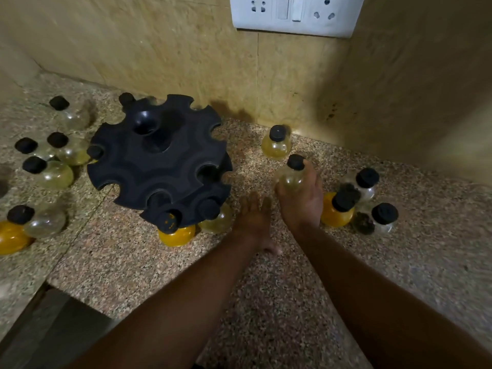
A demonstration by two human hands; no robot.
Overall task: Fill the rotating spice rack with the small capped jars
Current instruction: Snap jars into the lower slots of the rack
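Observation:
The black rotating spice rack [159, 155] stands on the speckled counter, left of centre. Two jars hang in its lower front slots: a yellow-filled jar [177, 235] and a pale jar [217, 221]. My right hand [302, 201] is shut on a clear jar with a black cap [291, 173], right of the rack. My left hand [253, 217] lies flat and open on the counter beside the rack's front edge, holding nothing. Another pale jar [275, 143] stands behind my right hand.
Several capped jars [56, 158] are grouped left of the rack, more at the far left [29, 225]. Another cluster [356, 201] stands right of my right hand. Tiled walls form a corner behind, with a switchboard [295, 14] above. The counter edge [48, 286] drops at lower left.

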